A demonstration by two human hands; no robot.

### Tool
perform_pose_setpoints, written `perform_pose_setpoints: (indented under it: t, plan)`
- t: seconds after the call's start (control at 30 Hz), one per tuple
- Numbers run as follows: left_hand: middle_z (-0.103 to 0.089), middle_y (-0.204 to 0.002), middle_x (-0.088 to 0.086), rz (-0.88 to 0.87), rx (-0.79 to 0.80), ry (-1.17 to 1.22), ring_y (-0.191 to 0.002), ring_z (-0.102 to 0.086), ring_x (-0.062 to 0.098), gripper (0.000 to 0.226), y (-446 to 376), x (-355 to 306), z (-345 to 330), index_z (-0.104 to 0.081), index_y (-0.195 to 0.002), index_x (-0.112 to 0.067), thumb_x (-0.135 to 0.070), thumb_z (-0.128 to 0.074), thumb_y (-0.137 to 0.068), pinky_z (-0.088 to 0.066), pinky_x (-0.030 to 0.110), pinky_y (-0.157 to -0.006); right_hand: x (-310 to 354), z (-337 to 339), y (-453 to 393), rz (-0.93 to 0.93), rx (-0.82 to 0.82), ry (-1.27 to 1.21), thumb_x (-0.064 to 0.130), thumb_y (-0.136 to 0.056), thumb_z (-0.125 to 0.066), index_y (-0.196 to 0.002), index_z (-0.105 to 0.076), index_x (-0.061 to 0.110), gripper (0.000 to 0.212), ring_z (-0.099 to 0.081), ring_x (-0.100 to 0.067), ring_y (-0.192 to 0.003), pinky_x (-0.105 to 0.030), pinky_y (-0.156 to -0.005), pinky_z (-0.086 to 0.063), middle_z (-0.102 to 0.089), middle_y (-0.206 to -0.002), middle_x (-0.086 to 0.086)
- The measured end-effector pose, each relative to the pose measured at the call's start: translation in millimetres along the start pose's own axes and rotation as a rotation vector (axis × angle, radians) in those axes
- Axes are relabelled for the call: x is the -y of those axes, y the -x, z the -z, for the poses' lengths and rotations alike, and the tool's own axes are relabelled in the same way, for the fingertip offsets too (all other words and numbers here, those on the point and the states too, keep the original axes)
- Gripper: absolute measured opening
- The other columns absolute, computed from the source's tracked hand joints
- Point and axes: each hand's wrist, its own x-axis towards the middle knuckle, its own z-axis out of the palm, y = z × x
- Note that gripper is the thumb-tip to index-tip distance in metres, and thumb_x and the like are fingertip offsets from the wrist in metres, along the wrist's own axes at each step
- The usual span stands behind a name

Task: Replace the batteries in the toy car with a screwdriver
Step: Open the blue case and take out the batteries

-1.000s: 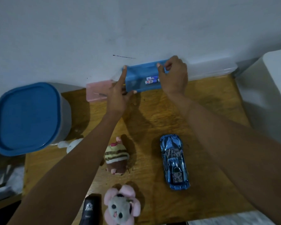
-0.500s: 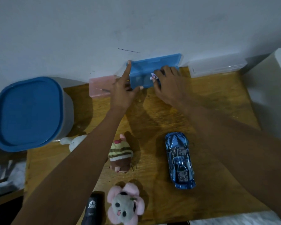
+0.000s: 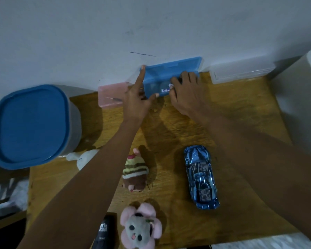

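Note:
An open blue plastic box [image 3: 171,71] stands at the back of the wooden table [image 3: 223,123], against the wall. My left hand [image 3: 136,101] holds its left end between the raised index finger and the thumb. My right hand [image 3: 188,97] reaches into the box, and its fingers pinch a small battery [image 3: 164,90] with a white and blue label. The shiny blue toy car [image 3: 200,177] lies on the table nearer to me, under my right forearm and apart from both hands.
A pink box [image 3: 111,94] with a thin pointed tool in it sits left of the blue box; a clear box [image 3: 241,71] sits to its right. A large blue-lidded container [image 3: 31,124] fills the left. Three plush toys [image 3: 135,174] and a black object [image 3: 104,230] lie near the front edge.
My right hand dropped from the box's back rim into the box and closed on the battery. My left hand stayed on the box's left end. The view shifted slightly.

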Motion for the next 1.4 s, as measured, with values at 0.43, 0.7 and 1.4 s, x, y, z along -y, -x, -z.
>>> perform_pose_setpoints:
  t: [0.43,0.7,1.4]
  plan:
    - [-0.063,-0.133,0.013,-0.005,-0.006,-0.021,-0.113,-0.066,0.017,0.097,-3.1,4.0,-0.3,-0.023,-0.157,-0.036,-0.029,-0.083,-0.08,-0.062,0.035,-0.084,-9.0,-3.4,-8.1,0.146,-0.053,0.022,0.039,-0.099,-0.033,-0.113,-0.058,0.012,0.04,-0.053,-0.033,-0.1,-0.048,-0.09,-0.039,-0.058,-0.108,-0.016]
    - [-0.064,-0.135,0.012,-0.02,-0.01,-0.013,-0.112,-0.067,0.016,0.098,-2.1,1.4,-0.2,-0.024,-0.158,-0.03,-0.024,-0.083,-0.081,-0.061,0.031,-0.086,-8.0,-6.2,-11.5,0.181,-0.052,0.024,0.038,-0.097,-0.034,-0.112,-0.058,0.011,0.039,-0.055,-0.033,-0.095,-0.045,-0.08,-0.039,-0.06,-0.104,-0.016]
    - [-0.07,-0.122,0.006,-0.016,-0.001,-0.032,-0.1,-0.069,0.009,0.096,-0.3,3.8,2.4,-0.023,-0.159,-0.032,-0.031,-0.082,-0.082,-0.063,0.034,-0.083,-11.8,-6.2,-22.1,0.119,-0.037,-0.255,0.042,-0.088,-0.04,-0.091,-0.062,0.025,0.028,-0.061,-0.02,-0.071,-0.035,-0.07,-0.048,-0.066,-0.077,0.004]
